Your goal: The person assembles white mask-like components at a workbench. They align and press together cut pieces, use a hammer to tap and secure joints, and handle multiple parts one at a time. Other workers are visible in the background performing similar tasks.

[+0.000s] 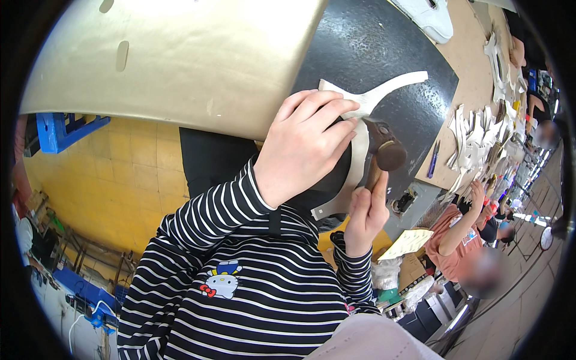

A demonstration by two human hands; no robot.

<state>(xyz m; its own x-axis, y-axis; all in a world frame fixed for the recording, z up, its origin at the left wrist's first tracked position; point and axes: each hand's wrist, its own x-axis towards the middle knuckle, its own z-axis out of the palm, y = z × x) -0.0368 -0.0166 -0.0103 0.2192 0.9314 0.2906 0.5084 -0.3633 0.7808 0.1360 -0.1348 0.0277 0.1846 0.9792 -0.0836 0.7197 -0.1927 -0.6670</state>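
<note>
My left hand (309,138) lies over a white curved shoe-upper piece (393,88), its bent fingers pressed together on the material. One narrow arm of the piece reaches to the far right across a black slab; another curves back toward my body, with dark material along its inner side. My right hand (367,217) is wrapped round the wooden handle of a hammer (391,156). The dark, rounded hammer head is at the piece's edge, just right of my left fingertips; I cannot tell whether it touches. My left hand hides part of the piece.
The black slab (354,42) adjoins a pale tabletop (168,60). A white shoe (429,18) stands at the far edge. Several cut white pieces (477,139) and a purple pen (433,159) lie on the right-hand bench. A co-worker (459,237) in a salmon shirt is at the right.
</note>
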